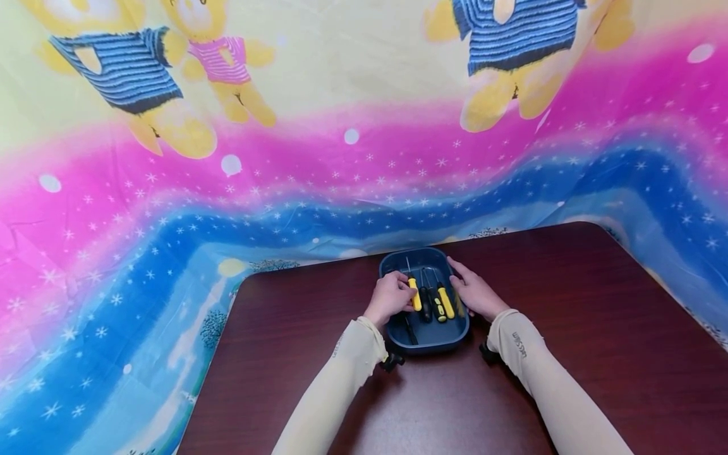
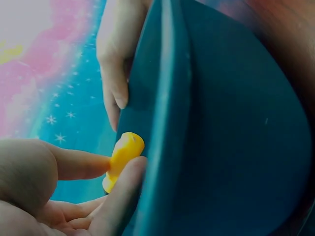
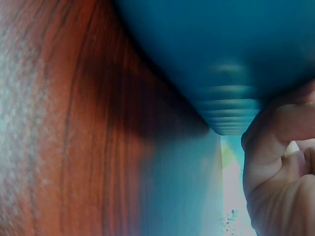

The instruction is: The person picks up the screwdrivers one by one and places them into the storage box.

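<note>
A dark blue rectangular tray point(image 1: 435, 341) rests near the far side of the table. My left hand point(image 1: 391, 296) reaches over its left rim and pinches the yellow handle of a screwdriver point(image 1: 416, 295) between thumb and finger; the left wrist view shows this handle end close up. Beside it in the tray lie a black-handled screwdriver point(image 1: 425, 304), a black-and-yellow one point(image 1: 440, 308) and another yellow-handled screwdriver point(image 1: 446, 303). My right hand point(image 1: 478, 294) holds the tray's right side, thumb at the rim. Its bent fingers show against the outer wall in the right wrist view point(image 3: 280, 147).
A slim dark piece point(image 1: 411, 331) lies in the tray's near left corner. The dark reddish-brown wooden table point(image 1: 569, 354) has rounded far corners. Behind it hangs a colourful cloth point(image 1: 318, 158) with bears and snowflakes, close along the table's far edge.
</note>
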{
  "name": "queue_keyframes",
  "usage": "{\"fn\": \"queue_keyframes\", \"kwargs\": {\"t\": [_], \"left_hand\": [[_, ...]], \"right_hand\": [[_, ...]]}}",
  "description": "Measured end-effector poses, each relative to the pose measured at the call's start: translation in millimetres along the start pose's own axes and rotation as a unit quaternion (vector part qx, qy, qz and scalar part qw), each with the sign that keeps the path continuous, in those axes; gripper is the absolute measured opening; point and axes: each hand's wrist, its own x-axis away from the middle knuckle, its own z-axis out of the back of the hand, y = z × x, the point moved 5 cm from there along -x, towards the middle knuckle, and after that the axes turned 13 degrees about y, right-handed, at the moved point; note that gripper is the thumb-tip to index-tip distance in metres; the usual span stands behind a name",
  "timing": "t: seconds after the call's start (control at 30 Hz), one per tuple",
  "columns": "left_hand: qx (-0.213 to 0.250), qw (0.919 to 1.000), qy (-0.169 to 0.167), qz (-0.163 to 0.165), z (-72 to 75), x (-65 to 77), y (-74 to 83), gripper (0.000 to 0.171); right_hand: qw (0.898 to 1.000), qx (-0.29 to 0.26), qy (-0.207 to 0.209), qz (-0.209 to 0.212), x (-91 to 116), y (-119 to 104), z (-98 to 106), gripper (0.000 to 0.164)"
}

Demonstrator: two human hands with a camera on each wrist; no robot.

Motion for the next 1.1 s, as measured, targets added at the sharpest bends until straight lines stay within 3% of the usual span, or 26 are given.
{"fn": "queue_keyframes", "kwargs": {"t": [0.4, 0.67, 0.83, 1.1], "left_hand": [[-0.103, 0.9944, 0.012, -0.021, -11.0, -7.6, -1.3, 0.035], [-0.237, 0.9681, 0.038, -0.072, -11.4, -10.1, 2.4, 0.035], [-0.24, 0.9671, 0.038, -0.077, -13.4, -9.6, 1.3, 0.035], [-0.199, 0.9746, 0.037, -0.095, -7.3, -5.1, 2.9, 0.035]], "right_hand": [[1.0, 0.0, 0.002, -0.003, 1.2, 0.1, 1.8, 0.059], [1.0, 0.0, -0.006, -0.001, 0.7, -0.7, -1.9, 0.06], [1.0, 0.002, 0.0, -0.002, 2.2, 0.0, -0.7, 0.06], [1.0, 0.001, 0.0, -0.001, 2.2, -0.5, 0.2, 0.06]]}}
